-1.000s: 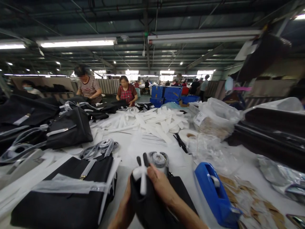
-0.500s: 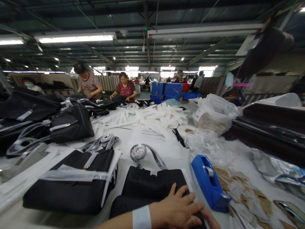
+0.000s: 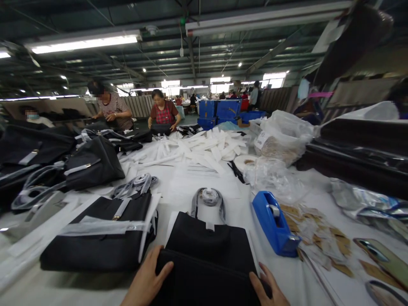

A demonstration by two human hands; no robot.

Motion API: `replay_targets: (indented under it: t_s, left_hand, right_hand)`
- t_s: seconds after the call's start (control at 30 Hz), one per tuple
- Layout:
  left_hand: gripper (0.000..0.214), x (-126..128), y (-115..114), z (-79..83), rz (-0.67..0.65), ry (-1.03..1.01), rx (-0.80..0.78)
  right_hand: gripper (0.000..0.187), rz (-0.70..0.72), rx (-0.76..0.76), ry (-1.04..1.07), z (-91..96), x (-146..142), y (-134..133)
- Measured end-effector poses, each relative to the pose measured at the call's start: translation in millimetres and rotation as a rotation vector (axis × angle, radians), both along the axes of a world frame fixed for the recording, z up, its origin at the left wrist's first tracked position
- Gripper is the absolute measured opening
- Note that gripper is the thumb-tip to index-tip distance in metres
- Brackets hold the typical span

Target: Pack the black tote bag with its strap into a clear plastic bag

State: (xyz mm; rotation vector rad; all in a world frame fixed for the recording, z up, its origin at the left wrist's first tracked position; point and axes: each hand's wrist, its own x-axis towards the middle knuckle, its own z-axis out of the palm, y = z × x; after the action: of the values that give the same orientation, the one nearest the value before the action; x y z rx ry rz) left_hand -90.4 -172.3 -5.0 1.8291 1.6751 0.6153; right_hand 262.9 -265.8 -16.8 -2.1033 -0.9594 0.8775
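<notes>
A black handbag (image 3: 207, 255) lies flat on the white table (image 3: 178, 191) right in front of me, its wrapped handle (image 3: 208, 199) stretched away from me. My left hand (image 3: 148, 280) clasps the bag's near left edge, thumb on top. My right hand (image 3: 269, 289) clasps the near right edge, fingers curled over it. A second black handbag (image 3: 98, 238) with paper strips across it lies to the left.
A blue tape dispenser (image 3: 274, 223) sits right of the bag, with brown tags (image 3: 321, 238) and a phone (image 3: 379, 257) beyond. Black bags (image 3: 92, 163) pile up at left, white paper strips (image 3: 204, 151) in the middle, plastic sacks (image 3: 283, 140) at right. Two people work at the far end.
The bag went from upright in my hands to flat on the table. My left hand left its top and now both hands grip its near edges.
</notes>
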Motion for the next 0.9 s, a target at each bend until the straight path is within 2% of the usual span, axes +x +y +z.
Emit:
replay_targets:
  t_s: [0.1,0.17,0.23,0.33,0.43,0.57,0.77,0.83,0.9]
  left_hand:
    - [0.063,-4.0,-25.3,-21.9,0.075,-0.046,-0.137]
    - [0.058,1.5,-39.9,-24.6,0.070,-0.048,-0.195]
    - [0.053,4.7,-46.9,-22.6,0.002,-0.074,-0.254]
    - [0.061,9.3,-34.7,-17.6,0.015,-0.115,-0.215]
    - [0.071,26.1,-2.6,-13.2,0.104,-0.117,-0.083]
    - [0.058,54.5,27.1,-13.4,0.052,-0.083,-0.062]
    - [0.049,54.9,21.1,-28.3,-0.007,-0.039,-0.040]
    - [0.054,57.8,19.5,-31.7,0.025,0.124,0.077]
    - [0.057,68.5,18.4,-33.9,0.057,0.337,0.285]
  right_hand:
    - [0.087,0.033,0.063,-0.096,10.7,2.8,11.0]
    - [0.082,0.053,0.089,-0.162,14.2,9.5,14.2]
    - [0.080,0.071,0.096,-0.215,11.5,16.8,12.5]
    - [0.080,0.083,0.077,-0.251,-1.1,23.4,6.6]
    - [0.076,0.090,0.081,-0.265,-12.2,24.6,3.6]
    - [0.075,0.077,0.096,-0.279,-15.9,23.0,2.7]
    - [0.064,0.041,0.152,-0.357,-11.1,13.0,1.6]
    - [0.059,0.051,0.165,-0.374,-10.2,9.8,2.1]
    - [0.055,0.058,0.174,-0.397,-11.6,8.1,1.3]
